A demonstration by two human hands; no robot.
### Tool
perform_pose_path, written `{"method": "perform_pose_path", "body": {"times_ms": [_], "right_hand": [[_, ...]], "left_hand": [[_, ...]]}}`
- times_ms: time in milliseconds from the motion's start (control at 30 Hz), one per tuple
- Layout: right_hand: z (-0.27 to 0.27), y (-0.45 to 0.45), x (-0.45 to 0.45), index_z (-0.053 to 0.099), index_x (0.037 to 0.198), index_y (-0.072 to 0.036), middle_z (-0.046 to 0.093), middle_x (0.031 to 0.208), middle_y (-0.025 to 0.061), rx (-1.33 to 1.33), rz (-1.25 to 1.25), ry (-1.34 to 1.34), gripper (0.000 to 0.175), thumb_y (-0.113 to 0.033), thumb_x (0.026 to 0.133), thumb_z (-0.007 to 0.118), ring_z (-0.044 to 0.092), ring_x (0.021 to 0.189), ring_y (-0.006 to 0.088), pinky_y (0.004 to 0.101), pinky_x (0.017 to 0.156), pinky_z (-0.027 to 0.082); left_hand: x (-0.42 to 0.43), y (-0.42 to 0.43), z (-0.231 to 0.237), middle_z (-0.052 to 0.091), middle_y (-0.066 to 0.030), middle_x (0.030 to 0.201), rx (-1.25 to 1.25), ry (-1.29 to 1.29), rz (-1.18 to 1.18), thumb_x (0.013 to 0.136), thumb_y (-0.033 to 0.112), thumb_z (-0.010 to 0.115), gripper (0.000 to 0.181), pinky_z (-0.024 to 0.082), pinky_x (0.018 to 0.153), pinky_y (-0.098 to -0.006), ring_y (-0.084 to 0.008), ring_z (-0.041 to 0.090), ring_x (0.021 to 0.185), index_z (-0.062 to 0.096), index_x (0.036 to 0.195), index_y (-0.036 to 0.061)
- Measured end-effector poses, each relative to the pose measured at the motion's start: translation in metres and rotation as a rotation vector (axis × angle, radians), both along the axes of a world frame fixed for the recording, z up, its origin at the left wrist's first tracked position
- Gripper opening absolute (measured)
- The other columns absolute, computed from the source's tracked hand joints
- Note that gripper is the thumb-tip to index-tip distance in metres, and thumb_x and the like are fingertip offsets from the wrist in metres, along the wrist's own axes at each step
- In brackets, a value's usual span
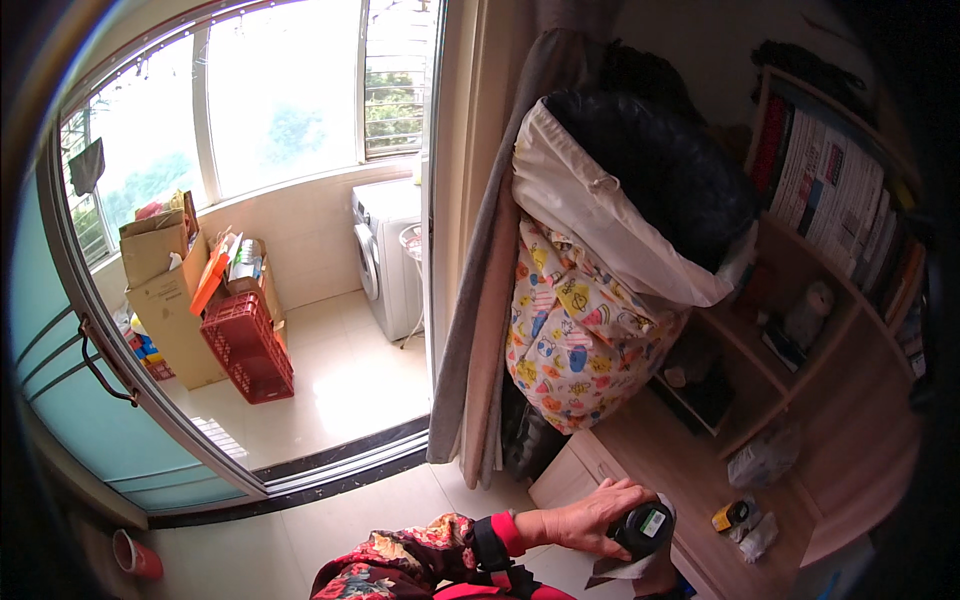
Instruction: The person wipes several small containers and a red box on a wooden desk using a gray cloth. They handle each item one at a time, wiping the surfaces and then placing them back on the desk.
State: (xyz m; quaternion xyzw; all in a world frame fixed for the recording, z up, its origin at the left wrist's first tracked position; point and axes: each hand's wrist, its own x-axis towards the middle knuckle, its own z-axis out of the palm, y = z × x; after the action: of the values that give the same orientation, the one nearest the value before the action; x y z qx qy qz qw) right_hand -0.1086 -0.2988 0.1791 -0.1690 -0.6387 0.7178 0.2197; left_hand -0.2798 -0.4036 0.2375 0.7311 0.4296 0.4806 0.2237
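My left hand (589, 517) reaches in from the lower left, its fingers and thumb around a dark round container (637, 531). The container's end faces up and bears a small white and green label. A pale cloth or sheet of paper (628, 568) hangs against its lower side. My right hand (658, 581) shows only as a shadowed patch at the bottom edge, mostly hidden below the container, so its grip is unclear. To the right, a wooden desk (705, 517) holds a small yellow and black object (730, 517) beside crumpled clear plastic (759, 536).
A patterned fabric bag (577, 337) bulges over the desk beside a grey curtain (469, 375). Books (825, 187) fill a wooden shelf. Past the sliding glass door (97, 405) are cardboard boxes (169, 322), a red crate (244, 349) and a washing machine (382, 255). A red bin (139, 556) is lower left.
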Motion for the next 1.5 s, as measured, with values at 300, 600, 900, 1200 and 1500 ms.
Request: {"method": "perform_pose_path", "body": {"times_ms": [300,600,900,1200,1500], "right_hand": [[-0.003,0.008,-0.017,0.044,0.119,-0.006,0.054,0.112,0.0093,0.918,-0.33,-0.43,0.074,-0.054,0.068,0.069,0.053,0.104,0.0233,0.0405,0.093,0.04],[-0.01,0.014,-0.026,0.044,0.119,-0.011,0.054,0.112,0.0069,1.3,-0.152,-0.545,0.056,-0.047,0.079,0.061,0.052,0.106,0.0201,0.0373,0.092,0.041],[0.004,0.002,-0.018,0.055,0.1,-0.006,0.06,0.096,0.0019,0.723,-0.223,-0.035,0.044,-0.044,0.079,0.061,0.059,0.088,0.015,0.0328,0.075,0.049],[0.015,0.003,-0.008,0.054,0.101,-0.006,0.059,0.095,0.0044,1.373,-0.151,-0.176,0.035,-0.037,0.085,0.055,0.059,0.088,0.0182,0.0353,0.075,0.048],[0.008,-0.003,0.019,0.051,0.109,-0.007,0.057,0.104,0.0071,1.43,-0.143,-0.361,0.043,-0.038,0.081,0.059,0.056,0.097,0.021,0.0389,0.083,0.044]], "left_hand": [[0.013,0.005,-0.015,0.049,-0.0195,0.117,-0.118,-0.179,0.383,0.071,0.027,0.078,0.077,0.039,0.096,-0.0388,-0.0334,0.048,0.111,0.037,0.13,0.0005],[0.008,0.002,-0.013,0.054,-0.0193,0.104,-0.173,-0.115,0.427,0.072,0.032,0.076,0.067,0.044,0.087,-0.0389,-0.0339,0.053,0.1,0.043,0.121,-0.0008],[0.002,0.001,-0.006,0.052,-0.0159,0.105,0.093,-0.063,0.136,0.065,0.027,0.079,0.069,0.043,0.087,-0.0398,-0.0331,0.05,0.1,0.044,0.117,0.0004],[0.008,0.005,-0.012,0.052,-0.0154,0.106,0.066,-0.01,0.193,0.063,0.038,0.078,0.078,0.038,0.09,-0.0399,-0.0324,0.048,0.101,0.043,0.122,0.0006],[0.014,0.008,-0.012,0.051,-0.0145,0.109,0.008,-0.178,0.189,0.065,0.038,0.081,0.077,0.037,0.093,-0.0382,-0.0303,0.048,0.103,0.043,0.122,0.0027]]}}
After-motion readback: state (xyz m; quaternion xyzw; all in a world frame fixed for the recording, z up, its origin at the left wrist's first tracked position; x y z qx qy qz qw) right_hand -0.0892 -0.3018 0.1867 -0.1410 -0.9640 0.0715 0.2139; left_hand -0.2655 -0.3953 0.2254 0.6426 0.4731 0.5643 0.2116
